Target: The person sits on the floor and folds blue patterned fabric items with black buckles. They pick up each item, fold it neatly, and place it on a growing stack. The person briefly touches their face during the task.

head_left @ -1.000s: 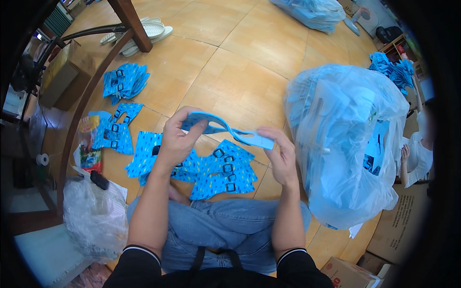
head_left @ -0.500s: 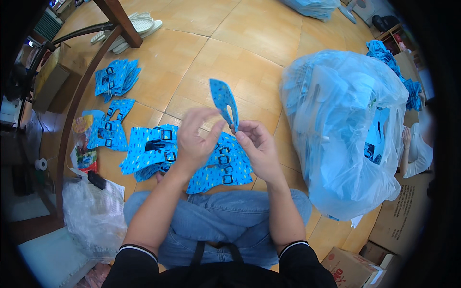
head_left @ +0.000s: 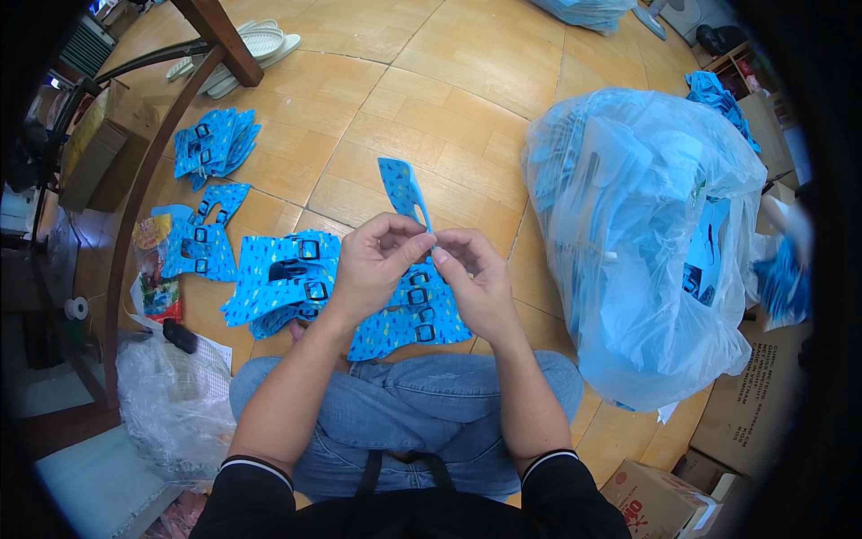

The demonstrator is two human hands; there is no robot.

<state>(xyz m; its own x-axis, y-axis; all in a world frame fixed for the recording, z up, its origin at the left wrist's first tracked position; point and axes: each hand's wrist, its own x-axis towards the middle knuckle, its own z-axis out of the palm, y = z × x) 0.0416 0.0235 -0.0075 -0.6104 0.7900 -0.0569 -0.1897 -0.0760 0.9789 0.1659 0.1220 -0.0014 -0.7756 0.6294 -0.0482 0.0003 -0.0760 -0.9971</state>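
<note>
Before me I hold up a flat blue patterned fabric piece (head_left: pixel 401 187) with a slot cut in it, its free end pointing up and away. My left hand (head_left: pixel 377 269) pinches its lower end, thumb against fingers. From the other side my right hand (head_left: pixel 476 278) grips the same end; the fingertips of both nearly meet, and what lies between them is hidden. Under my hands, on the floor, is a pile of similar pieces with black buckles (head_left: pixel 422 319). Another buckled stack (head_left: pixel 278 278) lies left of it, by my knee.
More buckled stacks (head_left: pixel 215 148) lie farther left near a wooden leg (head_left: pixel 224 45). A big clear bag (head_left: pixel 620 242) of blue pieces stands at right, cartons (head_left: pixel 660 499) behind my right elbow. Crumpled clear plastic (head_left: pixel 166 395) lies at left. Blue pieces (head_left: pixel 781 283) show blurred at the right edge.
My left hand has come in from the left and closed on the piece's lower end beside my right hand. The piece sits slightly lower. At the right edge, another person has shifted with blue pieces.
</note>
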